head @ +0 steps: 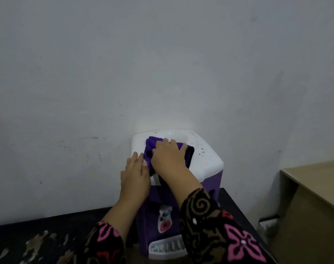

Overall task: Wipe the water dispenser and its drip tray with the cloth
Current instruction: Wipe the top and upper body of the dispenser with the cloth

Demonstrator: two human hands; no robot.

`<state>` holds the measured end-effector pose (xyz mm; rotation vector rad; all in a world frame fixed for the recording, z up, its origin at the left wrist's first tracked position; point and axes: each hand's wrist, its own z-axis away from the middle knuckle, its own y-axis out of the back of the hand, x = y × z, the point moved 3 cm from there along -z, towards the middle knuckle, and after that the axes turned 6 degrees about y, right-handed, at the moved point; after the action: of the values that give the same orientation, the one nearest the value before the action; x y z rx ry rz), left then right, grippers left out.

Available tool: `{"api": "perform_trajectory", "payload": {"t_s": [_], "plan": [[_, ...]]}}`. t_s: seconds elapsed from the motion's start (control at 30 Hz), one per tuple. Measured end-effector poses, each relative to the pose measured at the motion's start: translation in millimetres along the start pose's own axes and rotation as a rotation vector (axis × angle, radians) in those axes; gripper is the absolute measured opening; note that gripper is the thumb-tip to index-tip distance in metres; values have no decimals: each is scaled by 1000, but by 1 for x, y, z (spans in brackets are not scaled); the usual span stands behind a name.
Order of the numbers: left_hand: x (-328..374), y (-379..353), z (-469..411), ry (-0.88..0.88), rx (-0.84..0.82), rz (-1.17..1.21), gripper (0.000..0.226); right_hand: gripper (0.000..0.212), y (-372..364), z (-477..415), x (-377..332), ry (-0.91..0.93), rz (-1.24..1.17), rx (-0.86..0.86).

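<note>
A purple water dispenser (pixel 210 164) with a white top stands on a dark table against the wall. Its white drip tray (pixel 162 247) juts out at the bottom front. A purple and black cloth (pixel 153 144) lies on the white top. My right hand (pixel 168 157) presses flat on the cloth with fingers spread. My left hand (pixel 134 176) rests flat on the top's left front corner, its fingertips beside the cloth's edge. The dispenser's white tap (pixel 164 219) shows between my forearms.
The dark table (pixel 38 231) extends left, with worn pale patches near its front. A beige wooden desk (pixel 314 187) stands to the right, apart from the table. A plain grey wall (pixel 162 63) rises directly behind the dispenser.
</note>
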<state>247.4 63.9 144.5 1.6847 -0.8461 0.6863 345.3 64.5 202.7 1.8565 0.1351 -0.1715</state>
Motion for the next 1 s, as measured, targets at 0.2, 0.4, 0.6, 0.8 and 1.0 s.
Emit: {"api": "perform_trajectory", "payload": {"t_s": [0.2,0.4,0.6,0.8,1.0], "plan": [[-3,1,-5,-4,-58,-34,46,47,-21,44,1,103,-108,78],[-3,2,-2,-15,-70,-49,47,32,-3,3,1,102,-75,70],[-5,2,-6,6,-90,-111,47,43,-19,44,6,210,-98,146],[-4,1,-3,16,-73,-247,50,40,-5,68,57,18,-280,266],[-5,1,-2,8,-69,-325,50,47,-22,67,11,165,-229,263]]}}
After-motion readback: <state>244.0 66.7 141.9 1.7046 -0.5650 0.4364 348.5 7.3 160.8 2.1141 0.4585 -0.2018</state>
